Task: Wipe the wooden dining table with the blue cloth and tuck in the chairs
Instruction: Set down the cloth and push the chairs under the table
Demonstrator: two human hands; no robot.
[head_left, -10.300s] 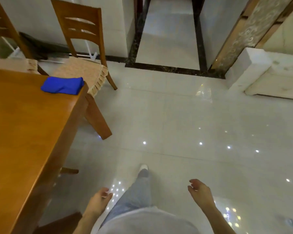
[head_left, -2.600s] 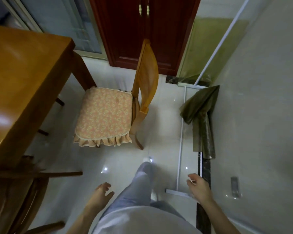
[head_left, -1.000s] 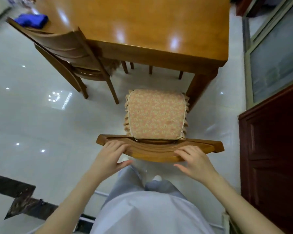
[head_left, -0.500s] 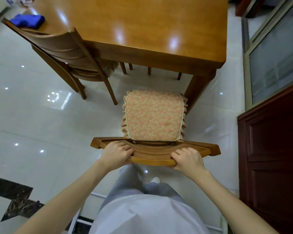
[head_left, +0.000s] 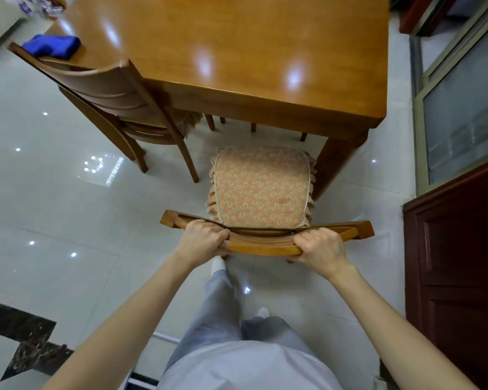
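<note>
Head view, hands: two. The left hand (head_left: 206,237) and right hand (head_left: 320,250) each curl around the top rail of the near chair (head_left: 265,247).
Chairs: two. The near chair has a patterned cushion (head_left: 261,190), and its seat front is close to the table's end. The second chair (head_left: 102,88) is pushed in at the left side.
Table: one wooden dining table (head_left: 251,46).
Cloth: one blue cloth (head_left: 51,45), lying on the table's far left corner.

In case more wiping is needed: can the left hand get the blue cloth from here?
Probably not. The left hand grips the chair back, and the cloth lies far off on the table, beyond a second chair.
</note>
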